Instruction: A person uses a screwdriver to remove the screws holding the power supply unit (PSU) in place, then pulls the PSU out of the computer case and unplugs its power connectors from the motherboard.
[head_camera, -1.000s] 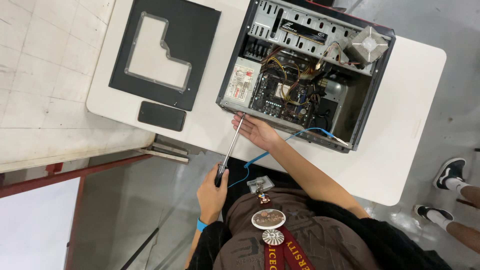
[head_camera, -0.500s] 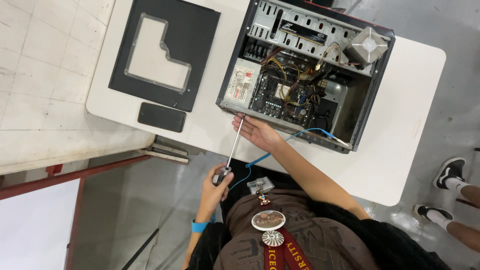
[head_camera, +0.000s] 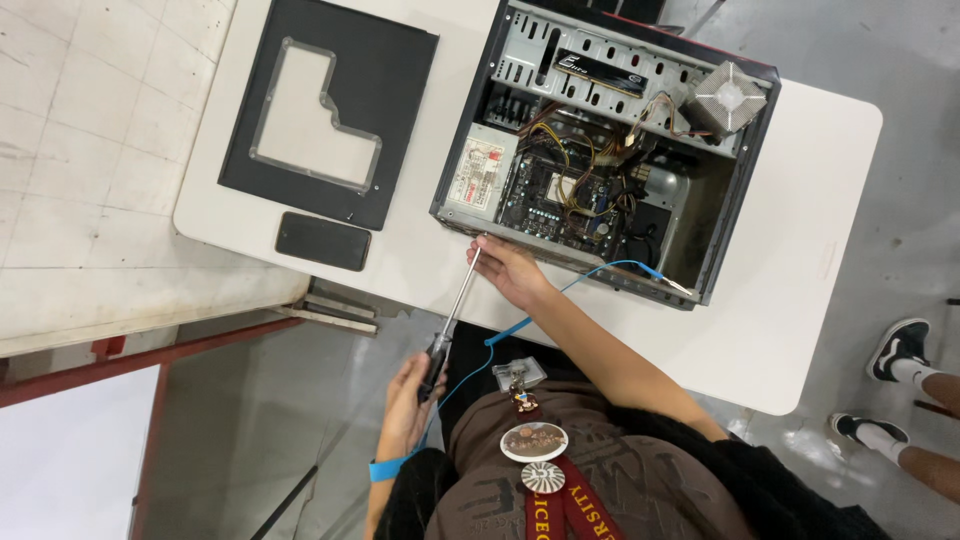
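My left hand (head_camera: 408, 400), with a blue strap on its wrist, grips the black handle of a long screwdriver (head_camera: 455, 310). The metal shaft runs up to the near lower corner of an open computer case (head_camera: 600, 150) lying on its side on the white table (head_camera: 800, 250). At that corner my right hand (head_camera: 508, 270) pinches the tip end of the shaft against the case edge. Inside the case I see a motherboard, bundled wires and a finned cooler. A blue coiled cord (head_camera: 600, 275) leads from the case edge toward my wrist strap.
The case's black side panel (head_camera: 400, 90) with a clear window lies flat on the table to the left. A black phone (head_camera: 322, 241) rests below it near the table edge. Another person's shoes (head_camera: 900, 350) stand on the grey floor at right.
Almost nothing differs; my left hand has shifted slightly on the screwdriver handle, and the tip stays at the case corner.
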